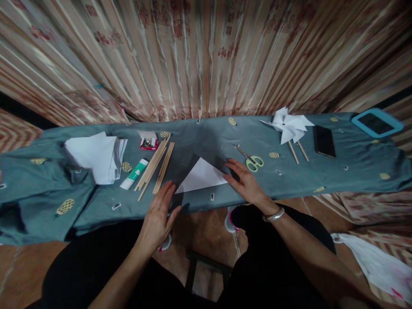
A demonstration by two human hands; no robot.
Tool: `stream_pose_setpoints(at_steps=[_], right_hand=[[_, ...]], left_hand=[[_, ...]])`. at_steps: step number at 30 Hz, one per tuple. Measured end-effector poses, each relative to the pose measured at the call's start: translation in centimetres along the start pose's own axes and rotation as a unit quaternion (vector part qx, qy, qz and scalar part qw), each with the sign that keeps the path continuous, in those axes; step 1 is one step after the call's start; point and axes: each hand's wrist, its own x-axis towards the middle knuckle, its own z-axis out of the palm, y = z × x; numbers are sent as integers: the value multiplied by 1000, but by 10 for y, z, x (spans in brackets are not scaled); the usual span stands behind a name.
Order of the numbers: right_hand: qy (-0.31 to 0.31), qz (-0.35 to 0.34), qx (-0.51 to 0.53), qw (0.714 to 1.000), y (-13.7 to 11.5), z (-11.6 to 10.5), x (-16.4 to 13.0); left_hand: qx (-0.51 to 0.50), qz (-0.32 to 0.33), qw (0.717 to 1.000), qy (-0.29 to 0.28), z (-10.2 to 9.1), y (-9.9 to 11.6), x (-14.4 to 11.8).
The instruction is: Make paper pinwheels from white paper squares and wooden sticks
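A white sheet of paper folded into a triangle [202, 175] lies flat on the cloth-covered table, its long edge toward me. At its left corner is my left hand [160, 212], open with the fingers stretched out. My right hand [246, 182] is open too, its fingertips by the triangle's right corner. Whether either hand presses on the paper I cannot tell. Just beyond my right hand lie scissors [252, 161] with pale green handles. Several thin wooden sticks [153, 165] lie in a loose bundle beyond my left hand.
Left of the sticks are a green-and-white glue tube [134, 174], a small red box [148, 140] of metal bits and a stack of white paper [96, 156]. White paper pinwheels [287, 124] on sticks, a dark phone [324, 140] and a blue-framed tablet [376, 122] lie at right.
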Motion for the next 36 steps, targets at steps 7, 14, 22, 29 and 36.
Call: stream_pose_setpoints(at_steps=[7,14,22,29,36], right_hand=[[-36,6,-5,999,-1,14,14],[-32,7,7,999,2,16,11],[-25,-7,1,1000,3,19,8],[-33,4,31,999,-3,15,11],[-32,14,95,995,-16,11,8]], left_hand=[[-7,14,1000,-4,6,4,7],[76,60,995,-40,18,-4,-7],[76,60,995,-18,15,-8,-16],[7,-4,1000,-8,1,-6,-21],[-144,-141,979,12,-1,0,-3]])
